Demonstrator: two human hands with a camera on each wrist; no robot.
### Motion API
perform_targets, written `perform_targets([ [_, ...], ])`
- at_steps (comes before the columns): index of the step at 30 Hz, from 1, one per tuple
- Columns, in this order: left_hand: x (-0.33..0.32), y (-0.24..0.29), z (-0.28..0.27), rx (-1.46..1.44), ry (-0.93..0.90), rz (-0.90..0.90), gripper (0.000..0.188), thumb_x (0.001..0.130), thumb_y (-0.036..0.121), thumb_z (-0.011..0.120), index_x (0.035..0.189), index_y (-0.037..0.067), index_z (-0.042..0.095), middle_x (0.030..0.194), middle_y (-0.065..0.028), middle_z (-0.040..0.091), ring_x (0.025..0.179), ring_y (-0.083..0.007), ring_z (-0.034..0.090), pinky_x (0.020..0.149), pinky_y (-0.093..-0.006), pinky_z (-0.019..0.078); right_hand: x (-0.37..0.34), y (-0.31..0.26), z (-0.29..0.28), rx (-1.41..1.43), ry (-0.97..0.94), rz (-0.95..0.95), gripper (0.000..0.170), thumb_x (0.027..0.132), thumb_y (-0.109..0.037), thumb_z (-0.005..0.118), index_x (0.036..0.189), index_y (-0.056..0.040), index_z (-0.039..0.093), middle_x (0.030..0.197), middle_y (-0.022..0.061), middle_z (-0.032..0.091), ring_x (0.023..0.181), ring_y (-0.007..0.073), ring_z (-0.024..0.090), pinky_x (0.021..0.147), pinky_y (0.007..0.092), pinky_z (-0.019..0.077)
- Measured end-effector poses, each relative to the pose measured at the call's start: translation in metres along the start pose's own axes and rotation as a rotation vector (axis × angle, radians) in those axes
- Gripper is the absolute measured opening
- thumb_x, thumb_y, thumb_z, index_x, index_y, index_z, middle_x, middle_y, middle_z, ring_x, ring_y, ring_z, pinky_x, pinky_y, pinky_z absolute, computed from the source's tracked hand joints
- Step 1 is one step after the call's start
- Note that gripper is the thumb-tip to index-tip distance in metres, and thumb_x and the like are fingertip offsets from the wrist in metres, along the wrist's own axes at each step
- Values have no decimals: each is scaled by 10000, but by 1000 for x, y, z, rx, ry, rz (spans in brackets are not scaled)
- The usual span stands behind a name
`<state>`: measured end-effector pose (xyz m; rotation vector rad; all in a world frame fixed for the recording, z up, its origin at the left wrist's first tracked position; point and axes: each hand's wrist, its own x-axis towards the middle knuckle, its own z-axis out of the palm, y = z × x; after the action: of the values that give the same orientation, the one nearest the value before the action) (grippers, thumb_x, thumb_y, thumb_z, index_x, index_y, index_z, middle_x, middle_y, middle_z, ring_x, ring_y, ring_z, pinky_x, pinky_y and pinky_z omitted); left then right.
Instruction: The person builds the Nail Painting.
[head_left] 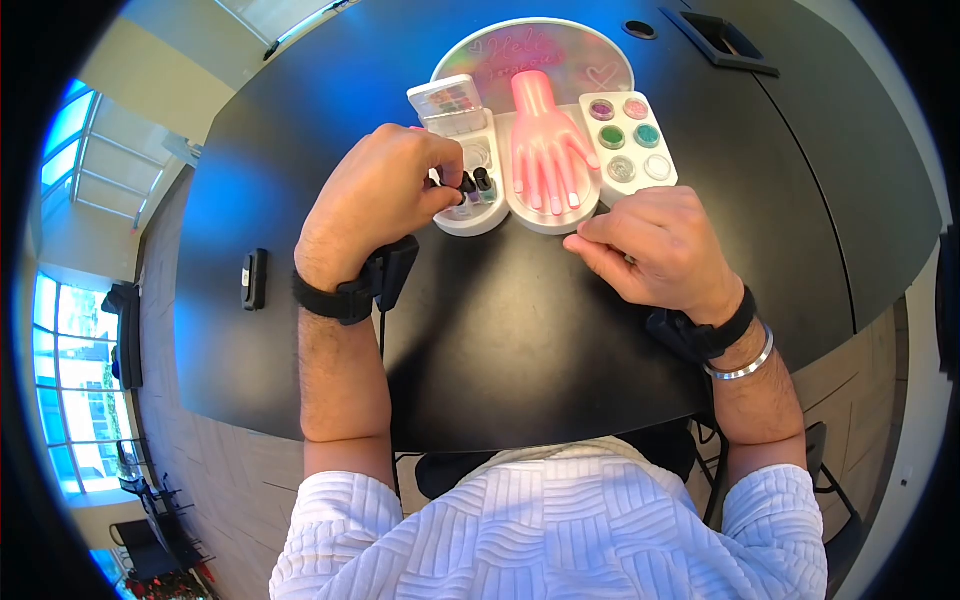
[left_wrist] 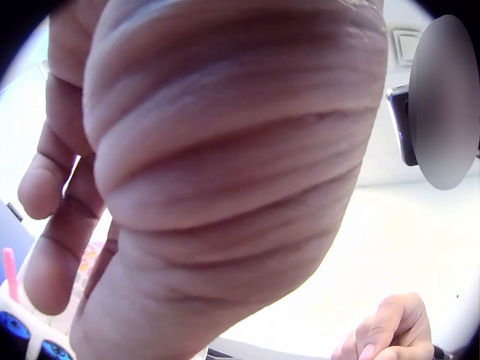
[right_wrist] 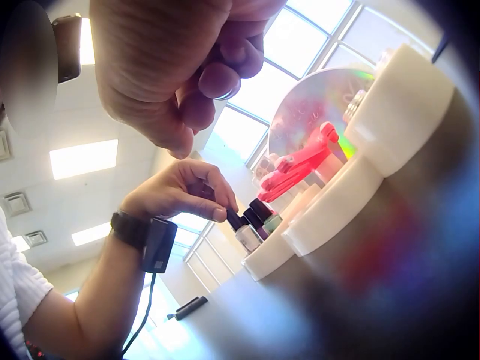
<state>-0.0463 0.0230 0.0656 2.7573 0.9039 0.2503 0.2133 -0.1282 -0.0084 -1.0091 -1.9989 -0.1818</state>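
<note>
My left hand [head_left: 385,180] is at the left side of the white nail-play stand, thumb and forefinger pinching the black cap of a nail polish bottle [right_wrist: 247,238]. Right beside that bottle stand more black-capped polish bottles [head_left: 484,186]. In the stand's middle lies a pink toy hand [head_left: 545,150], fingers toward me, with pale nails. My right hand [head_left: 655,245] hovers in front of the stand's right part, fingers loosely curled, nothing visible in them. In the left wrist view my left palm [left_wrist: 225,150] fills most of the picture and hides the bottle.
Six round pots of coloured glitter sit in the right-hand tray [head_left: 649,104]. A hinged clear-lidded case [head_left: 447,104] stands raised at the left, before an oval iridescent backboard [head_left: 590,60]. On the dark table [head_left: 520,370] lies a small black object [head_left: 254,280].
</note>
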Motion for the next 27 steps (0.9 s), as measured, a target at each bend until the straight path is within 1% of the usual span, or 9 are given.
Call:
perform_targets([
  [12, -2, 3, -6, 40, 54, -12, 91, 814, 71, 825, 892, 47, 784, 832, -172, 771, 817, -376, 768, 744, -471, 601, -1, 0, 1, 3, 2, 7, 228, 883, -169, 899, 803, -98, 697, 659, 48, 646, 561, 263, 637, 522, 392, 489],
  [14, -3, 0, -3, -7, 39, 74, 112, 854, 31, 805, 959, 11, 771, 854, -151, 755, 772, -295, 750, 723, -392, 586, -1, 0, 1, 1, 4, 5, 229, 882, -169, 900, 802, -98, 697, 658, 48, 644, 560, 263, 635, 522, 393, 489],
  [15, -2, -2, 1, -7, 41, 73, 112, 854, 31, 805, 959, 11, 771, 854, -151, 755, 772, -295, 750, 723, -392, 586, -1, 0, 1, 2, -2, 7, 229, 882, -169, 900, 803, -98, 697, 658, 49, 644, 560, 264, 635, 524, 393, 489],
  [17, 1, -4, 10, -66, -35, 244, 160, 858, 35, 797, 1018, 27, 796, 866, -153, 760, 796, -327, 745, 748, -401, 591, 0, 0, 1, 2, -9, 8, 229, 881, -169, 901, 804, -98, 697, 658, 50, 644, 559, 265, 634, 526, 394, 489],
  [18, 1, -4, 14, -59, -92, 231, 240, 857, 46, 797, 1097, 40, 811, 905, -161, 771, 825, -358, 744, 772, -422, 593, 0, 0, 1, 2, -11, 10, 224, 882, -166, 901, 809, -98, 701, 661, 52, 646, 561, 266, 635, 528, 394, 489],
  [19, 2, 0, 16, -59, -91, 231, 240, 857, 46, 797, 1097, 40, 811, 905, -161, 771, 825, -358, 744, 772, -422, 593, 0, 0, 1, 3, -12, 12, 218, 882, -163, 900, 813, -97, 704, 664, 53, 648, 563, 266, 636, 531, 395, 489],
  [22, 4, 7, 26, -7, -143, 216, 365, 828, 62, 819, 1193, 67, 823, 968, -173, 786, 865, -370, 755, 793, -455, 594, 0, -1, 0, 13, -4, 9, 204, 881, -157, 899, 825, -96, 713, 671, 54, 654, 568, 267, 638, 535, 394, 492],
  [23, 4, 7, 28, -7, -144, 217, 365, 828, 62, 819, 1193, 67, 823, 968, -173, 786, 865, -370, 755, 793, -455, 594, 0, -1, 0, 13, -4, 9, 204, 881, -157, 899, 825, -96, 713, 671, 54, 654, 568, 267, 638, 535, 394, 492],
  [27, 6, 8, 27, 71, -178, 110, 345, 816, 68, 831, 1161, 64, 831, 980, -176, 790, 877, -370, 758, 817, -454, 605, 1, -1, 0, 15, 3, 4, 195, 877, -154, 898, 831, -95, 718, 675, 54, 658, 575, 265, 645, 540, 389, 501],
])
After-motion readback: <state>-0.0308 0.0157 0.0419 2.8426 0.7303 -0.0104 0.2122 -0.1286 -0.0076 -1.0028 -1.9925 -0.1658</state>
